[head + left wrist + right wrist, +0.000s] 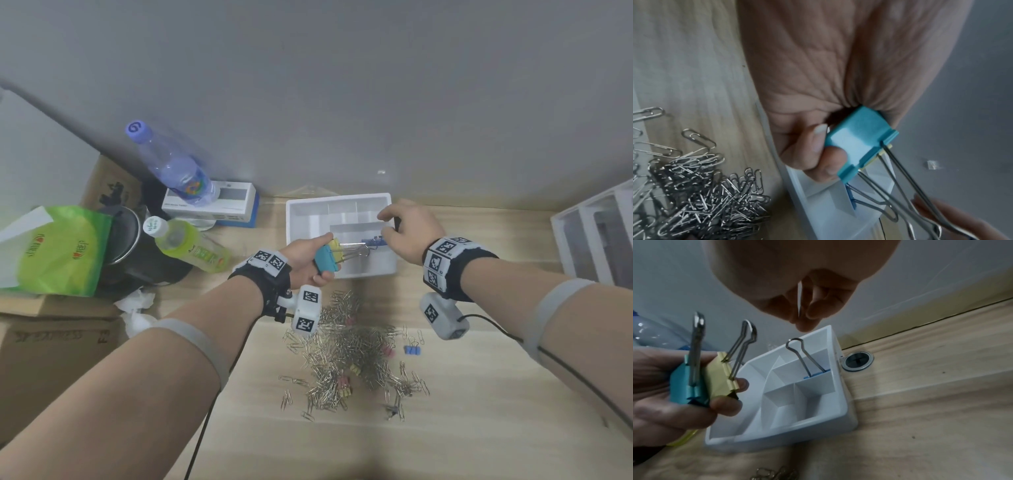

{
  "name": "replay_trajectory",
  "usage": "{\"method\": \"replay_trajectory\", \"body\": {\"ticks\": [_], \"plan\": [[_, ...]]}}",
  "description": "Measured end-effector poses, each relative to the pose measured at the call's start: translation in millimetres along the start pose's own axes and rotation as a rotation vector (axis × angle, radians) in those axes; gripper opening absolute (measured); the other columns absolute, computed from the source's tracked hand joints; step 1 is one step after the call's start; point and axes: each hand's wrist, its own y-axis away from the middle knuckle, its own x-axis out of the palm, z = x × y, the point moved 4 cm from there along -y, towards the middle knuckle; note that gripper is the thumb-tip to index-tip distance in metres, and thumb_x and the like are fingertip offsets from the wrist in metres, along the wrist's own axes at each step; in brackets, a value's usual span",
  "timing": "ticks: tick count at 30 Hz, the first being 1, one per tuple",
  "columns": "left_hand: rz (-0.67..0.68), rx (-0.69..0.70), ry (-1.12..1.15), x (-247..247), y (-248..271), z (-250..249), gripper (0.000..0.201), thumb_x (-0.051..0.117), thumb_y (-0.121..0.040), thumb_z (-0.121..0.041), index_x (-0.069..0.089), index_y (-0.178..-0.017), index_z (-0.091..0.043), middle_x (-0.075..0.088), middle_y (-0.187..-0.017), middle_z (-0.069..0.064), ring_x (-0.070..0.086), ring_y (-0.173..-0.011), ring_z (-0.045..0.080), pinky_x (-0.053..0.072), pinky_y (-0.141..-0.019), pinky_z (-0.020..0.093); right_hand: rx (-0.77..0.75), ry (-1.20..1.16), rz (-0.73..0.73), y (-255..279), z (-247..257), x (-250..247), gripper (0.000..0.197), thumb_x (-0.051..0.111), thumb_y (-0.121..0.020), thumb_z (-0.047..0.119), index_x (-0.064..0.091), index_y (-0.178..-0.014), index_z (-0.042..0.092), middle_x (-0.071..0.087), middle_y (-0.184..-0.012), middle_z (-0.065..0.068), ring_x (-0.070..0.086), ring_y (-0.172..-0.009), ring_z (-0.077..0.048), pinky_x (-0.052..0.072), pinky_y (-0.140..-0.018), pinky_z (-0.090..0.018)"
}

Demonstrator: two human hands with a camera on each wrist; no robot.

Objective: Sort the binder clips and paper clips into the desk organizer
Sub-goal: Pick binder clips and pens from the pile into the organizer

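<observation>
My left hand (325,257) grips a large teal binder clip (325,262) and a yellow binder clip (336,247) together, with their wire handles pointing right over the white desk organizer (291,219). A blue binder clip (816,374) stands in a far compartment with its handle up. My right hand (387,224) hovers just above it with curled fingers, and pinches a thin silver piece (800,305) that looks like a paper clip seen edge-on. The paper clip pile (349,346) lies on the desk in front of the organizer, with small blue (412,350) and pink (344,383) binder clips among it.
Two bottles (178,171) (191,246), a green packet (61,250), a dark pot and cardboard boxes crowd the left side. A white divided tray (596,233) stands at the right edge. A cable grommet (858,361) sits in the desk behind the organizer, by the grey wall.
</observation>
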Motion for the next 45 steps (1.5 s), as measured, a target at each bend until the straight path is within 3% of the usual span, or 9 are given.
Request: {"method": "replay_trajectory", "body": {"ticks": [2, 5, 9, 15, 20, 26, 31, 36, 45], "plan": [[-0.001, 0.020, 0.010, 1, 1, -4, 0.045, 0.046, -0.097, -0.048, 0.045, -0.116, -0.006, 0.050, -0.090, 0.015, 0.041, -0.050, 0.017, 0.033, -0.039, 0.020, -0.033, -0.043, -0.052, 1, 7, -7, 0.018, 0.051, -0.084, 0.030, 0.067, -0.082, 0.023, 0.054, -0.077, 0.014, 0.053, -0.073, -0.018, 0.046, -0.074, -0.031], [0.017, 0.062, 0.040, 5, 3, -6, 0.051, 0.051, -0.093, -0.050, 0.046, -0.121, -0.008, 0.049, -0.097, 0.015, 0.042, -0.052, 0.018, 0.033, -0.041, 0.022, -0.067, -0.012, -0.018, 7, 25, -9, 0.045, 0.037, -0.089, 0.049, 0.054, -0.061, 0.018, 0.057, -0.059, 0.001, 0.055, -0.060, -0.022, 0.048, -0.064, -0.034], [0.026, 0.119, 0.129, 11, 4, -11, 0.053, 0.053, -0.092, -0.050, 0.044, -0.123, -0.009, 0.045, -0.101, 0.017, 0.042, -0.052, 0.019, 0.033, -0.041, 0.025, -0.020, -0.121, 0.173, 14, 48, 1, 0.042, 0.040, -0.090, 0.060, 0.062, -0.077, 0.025, 0.067, -0.067, 0.000, 0.063, -0.047, -0.018, 0.050, -0.052, -0.030], [-0.002, 0.168, 0.219, 17, 8, -19, 0.049, 0.044, -0.096, -0.052, 0.044, -0.122, -0.009, 0.052, -0.087, 0.015, 0.046, -0.053, 0.021, 0.038, -0.044, 0.025, 0.087, -0.283, 0.142, 7, 54, 12, 0.020, 0.050, -0.096, 0.034, 0.060, -0.091, 0.017, 0.058, -0.068, 0.004, 0.053, -0.053, -0.014, 0.042, -0.048, -0.022], [-0.081, 0.166, 0.195, 14, 12, -24, 0.064, 0.047, -0.092, -0.058, 0.047, -0.125, -0.003, 0.060, -0.106, 0.022, 0.063, -0.066, 0.032, 0.051, -0.059, 0.034, 0.033, -0.098, 0.046, -4, 47, 7, 0.027, 0.044, -0.098, 0.030, 0.064, -0.091, 0.014, 0.061, -0.077, -0.003, 0.057, -0.074, -0.026, 0.049, -0.069, -0.036], [-0.150, 0.105, 0.086, -3, 9, -17, 0.033, 0.044, -0.101, -0.035, 0.044, -0.109, -0.002, 0.063, -0.089, 0.023, 0.065, -0.069, 0.032, 0.051, -0.058, 0.032, -0.047, 0.214, 0.081, -9, 47, 14, 0.032, 0.036, -0.099, 0.041, 0.063, -0.100, 0.023, 0.067, -0.090, 0.001, 0.061, -0.079, -0.026, 0.054, -0.071, -0.040], [-0.043, 0.152, 0.187, 6, 0, -24, 0.023, 0.040, -0.104, -0.021, 0.050, -0.109, 0.000, 0.065, -0.108, 0.025, 0.068, -0.091, 0.034, 0.054, -0.084, 0.038, -0.151, 0.404, 0.112, -11, 52, 27, 0.037, 0.032, -0.101, 0.040, 0.062, -0.101, 0.019, 0.069, -0.097, -0.004, 0.063, -0.088, -0.030, 0.047, -0.070, -0.035], [-0.007, 0.158, 0.239, 8, -7, -27, 0.027, 0.046, -0.100, -0.016, 0.057, -0.119, 0.001, 0.065, -0.111, 0.021, 0.069, -0.094, 0.031, 0.058, -0.086, 0.038, -0.183, 0.417, 0.124, -12, 61, 29, 0.035, 0.034, -0.100, 0.041, 0.061, -0.104, 0.019, 0.068, -0.102, -0.003, 0.062, -0.094, -0.028, 0.031, -0.065, -0.030], [-0.002, 0.131, 0.290, 1, -13, -26, 0.015, 0.046, -0.095, -0.009, 0.059, -0.098, -0.001, 0.066, -0.096, 0.018, 0.067, -0.089, 0.033, 0.051, -0.096, 0.042, -0.196, 0.388, 0.163, -14, 66, 28, 0.036, 0.040, -0.096, 0.041, 0.066, -0.097, 0.017, 0.068, -0.089, -0.006, 0.062, -0.085, -0.029, 0.036, -0.064, -0.030]]}}
